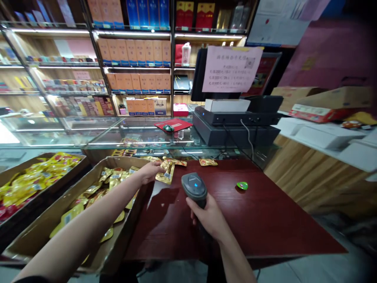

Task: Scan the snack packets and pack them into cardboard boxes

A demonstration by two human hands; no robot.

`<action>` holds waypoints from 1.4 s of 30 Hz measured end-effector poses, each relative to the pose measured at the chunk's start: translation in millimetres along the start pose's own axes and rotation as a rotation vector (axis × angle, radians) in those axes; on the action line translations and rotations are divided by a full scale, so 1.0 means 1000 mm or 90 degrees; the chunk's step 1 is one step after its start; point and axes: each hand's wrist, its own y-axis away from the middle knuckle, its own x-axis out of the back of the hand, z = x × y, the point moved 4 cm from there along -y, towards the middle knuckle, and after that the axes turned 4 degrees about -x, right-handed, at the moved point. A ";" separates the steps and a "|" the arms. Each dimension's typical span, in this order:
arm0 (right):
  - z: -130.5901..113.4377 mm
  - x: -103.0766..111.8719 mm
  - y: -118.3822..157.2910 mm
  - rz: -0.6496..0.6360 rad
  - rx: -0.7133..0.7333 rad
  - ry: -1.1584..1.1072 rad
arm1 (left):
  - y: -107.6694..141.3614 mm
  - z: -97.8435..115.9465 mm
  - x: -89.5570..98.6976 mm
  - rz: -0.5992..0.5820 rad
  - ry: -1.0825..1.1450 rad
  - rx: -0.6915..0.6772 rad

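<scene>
Lying beside the barcode scanner (193, 185), green object (242, 185)

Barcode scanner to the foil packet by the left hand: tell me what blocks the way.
Nothing visible: only dark red tabletop lies between the barcode scanner in the right hand and the gold foil packet at the left hand.

The right hand's fingers (198, 215) wrap a handheld barcode scanner (193, 185), hiding most of its grip. At the left hand's fingers (156, 168), a gold foil sachet (166, 173) is partly covered (its print too small to read), and a cardboard box (59, 155) farther left runs off the picture's edge.
</scene>
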 end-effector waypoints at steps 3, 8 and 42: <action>-0.014 -0.023 0.007 -0.023 0.018 0.025 | 0.042 -0.001 0.015 0.008 0.277 0.038; -0.032 -0.065 0.024 -0.083 0.018 0.058 | 0.078 0.005 0.042 0.104 0.361 -0.053; -0.038 -0.079 0.043 -0.069 0.041 0.091 | 0.080 0.011 0.048 0.106 0.268 -0.103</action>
